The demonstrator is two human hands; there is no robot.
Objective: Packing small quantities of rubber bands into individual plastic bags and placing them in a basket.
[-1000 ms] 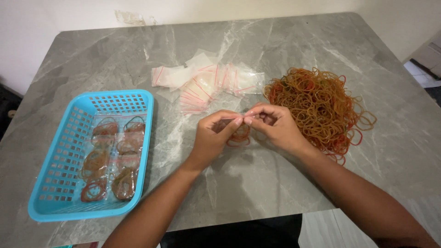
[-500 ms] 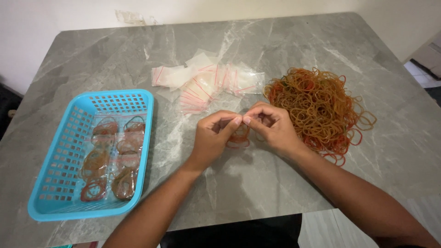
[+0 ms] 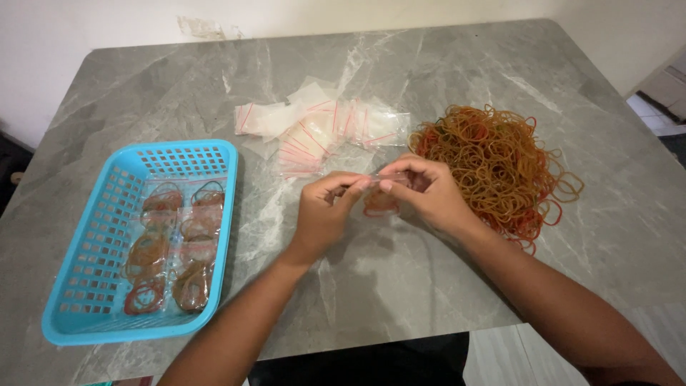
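Pinching the top edge of a small clear plastic zip bag with rubber bands inside [image 3: 379, 201], my left hand [image 3: 325, 213] and right hand [image 3: 427, 193] meet fingertip to fingertip above the middle of the grey marble-patterned table [image 3: 443, 300], both closed on the bag. To my right I see a loose heap of orange and red rubber bands [image 3: 496, 161], just beside the right hand. Farther back lies a pile of empty clear bags with red strips [image 3: 314, 129], and on my left a light blue perforated plastic basket [image 3: 107, 214] holds filled bags.
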